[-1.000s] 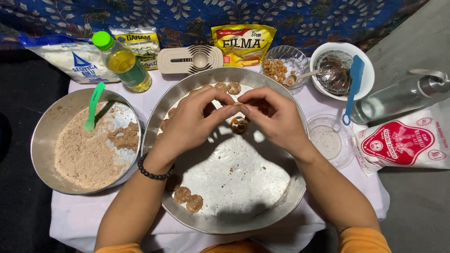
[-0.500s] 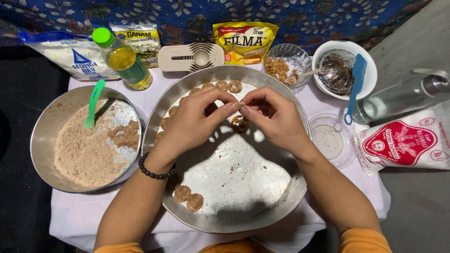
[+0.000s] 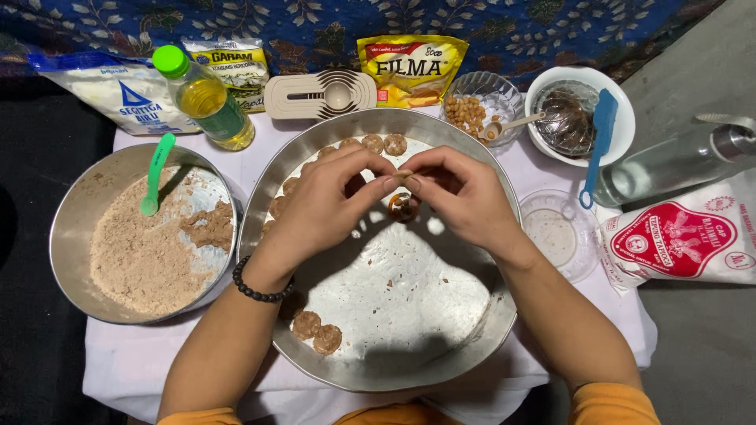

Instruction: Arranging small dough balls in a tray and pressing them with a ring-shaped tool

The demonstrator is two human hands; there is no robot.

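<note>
My left hand [image 3: 319, 206] and my right hand [image 3: 466, 203] meet fingertip to fingertip over the far half of a big round metal tray [image 3: 378, 379]. Between the thumbs and forefingers they pinch a small pale nut piece [image 3: 403, 175]. Just below the fingertips, a small round dough piece [image 3: 403, 207] with a dark centre lies on the tray. More round dough pieces [image 3: 383, 144] line the tray's far left rim, partly hidden by my left hand. Two more dough pieces [image 3: 316, 331] lie near the front left rim.
A metal bowl [image 3: 79, 212] of brown crumbly dough with a green spoon [image 3: 157, 169] stands at the left. Behind are an oil bottle [image 3: 206, 102], packets, a beige measuring-spoon set [image 3: 321, 94] and a glass bowl of peanuts [image 3: 471, 110]. At the right are a white bowl [image 3: 622, 126] with a blue spatula [image 3: 600, 138], a small glass dish [image 3: 555, 233], a clear bottle [image 3: 677, 161] and a flour bag [image 3: 683, 240].
The fingertips of both hands have drawn a little closer together above the dough piece. Everything else stays where it was.
</note>
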